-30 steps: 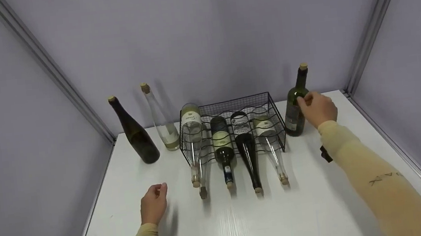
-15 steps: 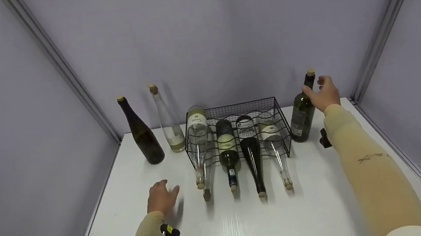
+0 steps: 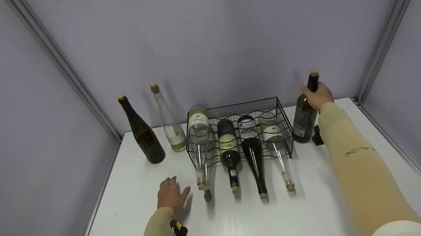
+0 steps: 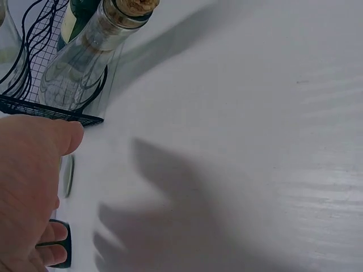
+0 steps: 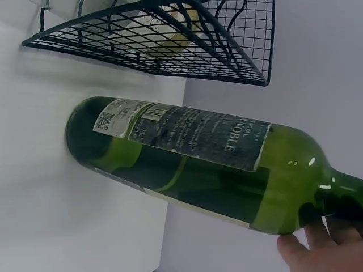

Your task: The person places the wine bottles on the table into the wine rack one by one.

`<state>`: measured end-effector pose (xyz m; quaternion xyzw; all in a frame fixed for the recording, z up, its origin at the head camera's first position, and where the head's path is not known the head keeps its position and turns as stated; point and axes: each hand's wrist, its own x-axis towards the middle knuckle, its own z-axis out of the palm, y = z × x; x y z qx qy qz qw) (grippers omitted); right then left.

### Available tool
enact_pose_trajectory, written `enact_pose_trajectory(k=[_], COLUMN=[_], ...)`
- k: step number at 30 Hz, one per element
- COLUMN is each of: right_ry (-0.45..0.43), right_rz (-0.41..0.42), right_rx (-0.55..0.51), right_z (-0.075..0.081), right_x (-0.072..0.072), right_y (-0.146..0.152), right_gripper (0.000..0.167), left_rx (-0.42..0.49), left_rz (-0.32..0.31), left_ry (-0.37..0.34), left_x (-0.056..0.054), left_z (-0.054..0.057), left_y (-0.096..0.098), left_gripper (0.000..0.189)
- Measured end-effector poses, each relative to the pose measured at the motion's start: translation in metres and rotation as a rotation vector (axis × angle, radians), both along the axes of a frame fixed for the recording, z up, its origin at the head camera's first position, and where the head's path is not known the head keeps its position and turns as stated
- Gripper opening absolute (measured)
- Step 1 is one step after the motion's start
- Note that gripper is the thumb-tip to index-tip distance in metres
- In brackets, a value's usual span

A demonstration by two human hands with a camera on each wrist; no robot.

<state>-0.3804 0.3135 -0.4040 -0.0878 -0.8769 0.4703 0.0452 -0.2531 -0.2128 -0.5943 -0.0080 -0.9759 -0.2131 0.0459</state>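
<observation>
My right hand (image 3: 318,95) grips a dark green wine bottle (image 3: 303,122) at its neck and shoulder. In the right wrist view the fingers lie against the glass below the neck, and the green bottle (image 5: 187,158) shows a dark printed label. It stands on the table, just right of a black wire rack (image 3: 244,108). My left hand (image 3: 171,195) hovers over the white table with its fingers spread, holding nothing. Closest to it are the corked necks of two clear bottles in the rack, including a stacked clear bottle (image 3: 199,135).
Several bottles lie in the rack with necks toward me, among them a dark bottle (image 3: 253,156) and a clear bottle (image 3: 274,136). A brown-green bottle (image 3: 146,140) and a clear bottle (image 3: 173,131) stand upright left of the rack. Grey walls (image 3: 202,36) enclose the table.
My right hand has risen along the green bottle, opened near its neck, then taken hold there. The left hand has moved right and spread its fingers. The head view has shifted slightly.
</observation>
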Motion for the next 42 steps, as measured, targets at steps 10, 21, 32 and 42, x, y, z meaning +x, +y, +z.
enact_pose_trajectory(k=[10,21,32,42], right_ry=[-0.017,0.082,0.112,0.189], right_rz=[-0.034,-0.073,-0.166,-0.238], right_rx=[0.075,0.075,0.005,-0.072], right_z=[-0.008,-0.021,-0.040,-0.067], right_x=[0.002,0.005,0.011,0.027], right_y=[0.000,0.001,0.003,0.003], right_gripper=[0.074,0.061,0.049,0.050], left_rx=[0.041,0.062,0.085,0.131], left_rz=[0.010,0.025,0.059,0.082], left_ry=[0.016,0.022,0.001,-0.012], left_x=[-0.003,-0.002,0.003,0.005], left_z=[-0.002,0.001,0.005,0.003], left_y=[0.000,-0.002,-0.002,-0.006], left_gripper=[0.070,0.067,0.064,0.064])
